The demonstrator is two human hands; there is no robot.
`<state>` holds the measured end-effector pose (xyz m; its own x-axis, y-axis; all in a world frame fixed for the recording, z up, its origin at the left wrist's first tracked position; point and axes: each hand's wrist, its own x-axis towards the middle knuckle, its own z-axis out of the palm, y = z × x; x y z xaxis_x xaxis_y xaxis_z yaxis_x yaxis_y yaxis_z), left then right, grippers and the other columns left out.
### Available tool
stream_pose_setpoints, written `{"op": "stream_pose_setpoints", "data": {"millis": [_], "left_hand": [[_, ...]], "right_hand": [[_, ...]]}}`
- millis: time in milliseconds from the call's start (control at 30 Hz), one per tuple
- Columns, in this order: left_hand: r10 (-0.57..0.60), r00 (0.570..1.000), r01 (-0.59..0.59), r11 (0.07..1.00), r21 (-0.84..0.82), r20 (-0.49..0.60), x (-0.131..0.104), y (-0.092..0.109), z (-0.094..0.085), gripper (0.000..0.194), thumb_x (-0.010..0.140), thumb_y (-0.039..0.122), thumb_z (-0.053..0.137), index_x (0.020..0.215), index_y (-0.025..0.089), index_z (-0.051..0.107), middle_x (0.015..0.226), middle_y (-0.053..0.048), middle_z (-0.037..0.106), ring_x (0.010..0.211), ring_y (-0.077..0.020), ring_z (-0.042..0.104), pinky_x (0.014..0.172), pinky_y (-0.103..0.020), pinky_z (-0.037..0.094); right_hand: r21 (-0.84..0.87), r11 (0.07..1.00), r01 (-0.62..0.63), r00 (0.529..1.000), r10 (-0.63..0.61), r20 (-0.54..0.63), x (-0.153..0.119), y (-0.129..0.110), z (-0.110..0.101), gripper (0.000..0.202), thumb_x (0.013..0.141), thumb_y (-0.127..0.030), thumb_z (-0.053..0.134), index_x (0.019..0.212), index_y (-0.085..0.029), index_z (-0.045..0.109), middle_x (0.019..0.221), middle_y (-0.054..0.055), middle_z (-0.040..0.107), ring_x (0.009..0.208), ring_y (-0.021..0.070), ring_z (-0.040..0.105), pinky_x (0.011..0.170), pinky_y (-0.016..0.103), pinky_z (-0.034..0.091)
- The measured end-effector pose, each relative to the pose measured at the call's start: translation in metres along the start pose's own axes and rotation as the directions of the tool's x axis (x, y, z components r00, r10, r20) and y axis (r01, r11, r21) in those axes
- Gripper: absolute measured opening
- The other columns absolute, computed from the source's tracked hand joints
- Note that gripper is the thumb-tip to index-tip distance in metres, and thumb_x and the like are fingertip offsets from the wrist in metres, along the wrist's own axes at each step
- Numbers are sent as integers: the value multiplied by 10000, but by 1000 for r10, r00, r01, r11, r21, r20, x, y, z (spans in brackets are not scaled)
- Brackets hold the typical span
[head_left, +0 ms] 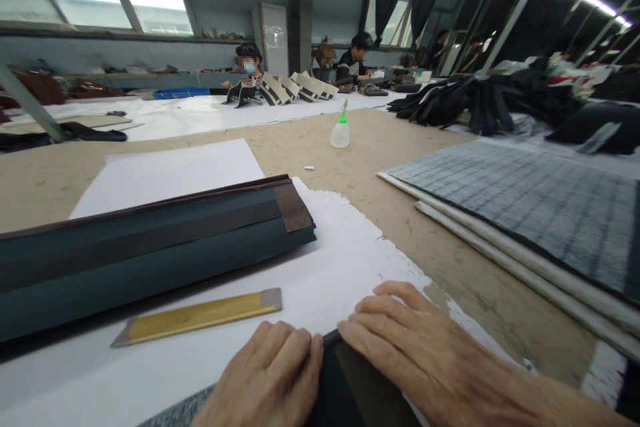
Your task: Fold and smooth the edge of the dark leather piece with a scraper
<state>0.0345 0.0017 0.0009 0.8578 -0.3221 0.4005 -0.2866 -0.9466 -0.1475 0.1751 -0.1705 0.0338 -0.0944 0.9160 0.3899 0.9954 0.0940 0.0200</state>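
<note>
Both hands press flat on a dark piece of material [350,380] at the near edge of the counter [350,160]. The left hand [270,380] lies knuckles up with its fingers curled loosely down onto the piece's left side, while the right hand [420,347] spreads its fingers flat across the upper right corner; neither hand grips anything, both simply bear down. The dark piece rests on a white sheet [330,260] with a ragged right edge, and only its far corner shows between the hands, so how much of it has been worked cannot be told. Just beyond the hands lies a yellow flat tool [200,315] with metal ends, untouched, and behind it a long roll of dark teal material [140,253] with a brown strip across its right end. Judging from this, the pressing or smoothing of the piece is under way, not finished. A small bottle with a green cap [341,130] stands farther off; grey checked panels [525,200] are stacked to the right.
</note>
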Motion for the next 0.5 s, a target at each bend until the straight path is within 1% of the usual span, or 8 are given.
{"op": "stream_pose_setpoints", "data": {"millis": [67,133,200,333,433,500], "left_hand": [[-13,1000,13,1000,-23,-7,1,2,-1,348,920,19,221,887,88,561,707,-42,542,593,-159,491,516,-249,428],[-23,1000,23,999,-36,-15,2,3,-1,341,917,14,230,874,92,558,705,-40,539,597,-160,487,522,-256,430],[-24,1000,23,999,-44,-20,2,3,0,324,924,24,242,901,92,558,723,-41,544,610,-161,483,536,-263,433],[-26,1000,25,997,-68,-8,-2,1,2,300,928,45,258,957,91,553,765,-53,545,647,-174,468,561,-284,436],[-5,1000,4,997,-79,-14,-5,0,5,310,926,55,246,1012,60,543,800,-73,539,670,-191,461,572,-310,429],[-6,1000,4,996,-88,-26,-7,0,8,321,930,63,234,1026,45,540,811,-81,530,670,-194,452,569,-315,417]], "right_hand": [[-83,997,-7,1000,9,26,3,-6,9,407,890,-61,298,1177,-143,575,936,58,650,880,197,576,876,379,429],[-148,989,-3,1000,1,-10,3,-10,17,376,905,-83,305,1133,-155,595,904,46,645,855,198,577,840,384,453],[-169,986,-1,999,-5,-38,-1,-12,22,379,908,-80,287,1080,-155,616,909,45,646,852,199,577,814,388,469],[-229,971,-65,997,57,-42,-15,-6,17,452,837,16,249,1032,-124,632,988,77,646,900,212,578,813,405,478],[-279,954,-108,993,89,-82,-24,1,11,451,773,42,253,938,-92,651,944,112,648,866,221,582,805,412,483],[-247,959,-141,987,117,-108,-24,0,8,462,751,32,269,988,-81,648,985,121,646,914,230,579,833,419,481]]}}
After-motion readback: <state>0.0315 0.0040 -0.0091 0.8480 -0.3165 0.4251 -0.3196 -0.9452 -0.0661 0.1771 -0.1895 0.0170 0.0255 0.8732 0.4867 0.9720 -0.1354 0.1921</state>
